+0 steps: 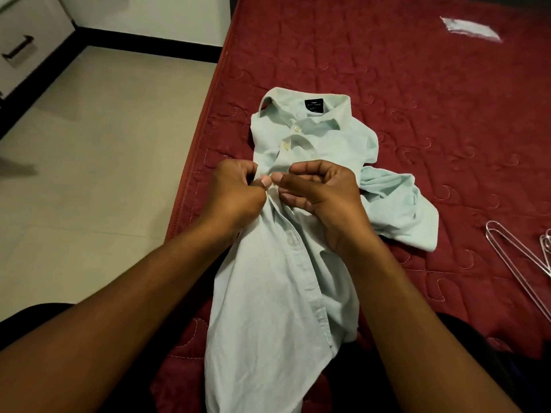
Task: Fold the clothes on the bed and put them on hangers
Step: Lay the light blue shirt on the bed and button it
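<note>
Pale mint shirt (277,263) lies front up on the bed (417,99), collar at the far end and the lower part hanging off the near edge toward the person. Black label (314,106) visible inside the collar. Top two buttons look fastened. One sleeve is bunched in a heap to the right of the body.

Left hand (235,186) and right hand (319,189) meet at the button strip, about a third of the way down from the collar. Both sets of fingers (286,186) are curled, thumb tips nearly touching each other, each pinching an edge of the shirt front. Cannot tell whether a button sits between them; the fingers cover that spot. Forearms are bare and reach in from the near corners.

Bed cover is dark red and quilted with pale stitching. Wire hangers (518,251) lie flat on it at the right edge, well apart from the shirt. A small white crinkled scrap (471,28) sits far up the bed.

Left of the bed is a beige tiled floor (89,144) with a dark skirting line. White drawer unit (26,34) with a dark handle in the far corner.
</note>
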`<state>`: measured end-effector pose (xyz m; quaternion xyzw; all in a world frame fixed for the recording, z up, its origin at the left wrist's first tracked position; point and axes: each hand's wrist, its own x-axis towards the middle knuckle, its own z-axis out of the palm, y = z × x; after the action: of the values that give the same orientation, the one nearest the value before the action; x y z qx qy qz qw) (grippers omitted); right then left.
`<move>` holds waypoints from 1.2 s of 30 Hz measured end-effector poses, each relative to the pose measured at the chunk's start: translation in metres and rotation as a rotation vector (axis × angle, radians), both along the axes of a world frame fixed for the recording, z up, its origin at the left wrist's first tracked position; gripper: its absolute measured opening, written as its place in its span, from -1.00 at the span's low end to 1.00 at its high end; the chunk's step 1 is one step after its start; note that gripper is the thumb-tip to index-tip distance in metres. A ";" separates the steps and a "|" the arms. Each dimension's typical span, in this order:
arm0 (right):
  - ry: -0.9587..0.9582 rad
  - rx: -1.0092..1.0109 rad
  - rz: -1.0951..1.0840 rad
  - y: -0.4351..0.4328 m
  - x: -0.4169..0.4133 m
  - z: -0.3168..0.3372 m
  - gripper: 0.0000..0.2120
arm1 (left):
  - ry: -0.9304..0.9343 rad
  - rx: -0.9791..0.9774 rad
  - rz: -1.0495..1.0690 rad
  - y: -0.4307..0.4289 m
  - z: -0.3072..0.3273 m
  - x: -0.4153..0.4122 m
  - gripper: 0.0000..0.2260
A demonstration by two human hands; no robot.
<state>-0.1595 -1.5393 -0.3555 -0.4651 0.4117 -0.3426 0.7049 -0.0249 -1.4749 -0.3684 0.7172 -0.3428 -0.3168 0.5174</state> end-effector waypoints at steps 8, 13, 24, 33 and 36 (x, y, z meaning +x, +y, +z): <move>-0.039 0.074 0.008 -0.004 -0.001 0.004 -0.74 | 0.026 -0.033 -0.082 0.000 0.007 0.002 -0.89; 0.103 -0.057 0.008 -0.005 0.000 -0.008 -0.82 | 0.052 -0.062 -0.155 0.000 0.010 0.000 -0.93; 0.424 -0.278 0.419 -0.001 -0.012 0.018 -0.70 | 0.148 -0.027 0.032 -0.001 0.013 0.026 -0.93; 0.328 -0.210 0.298 0.000 -0.011 0.007 -0.84 | 0.094 0.404 -0.308 0.023 0.026 0.038 -0.36; 0.281 -0.159 0.235 0.000 -0.009 0.009 -0.87 | 0.141 0.372 -0.337 0.034 0.029 0.039 -0.69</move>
<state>-0.1682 -1.5391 -0.3470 -0.6076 0.4206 -0.2211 0.6364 0.0141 -1.4414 -0.3390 0.7089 -0.3563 -0.5053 0.3392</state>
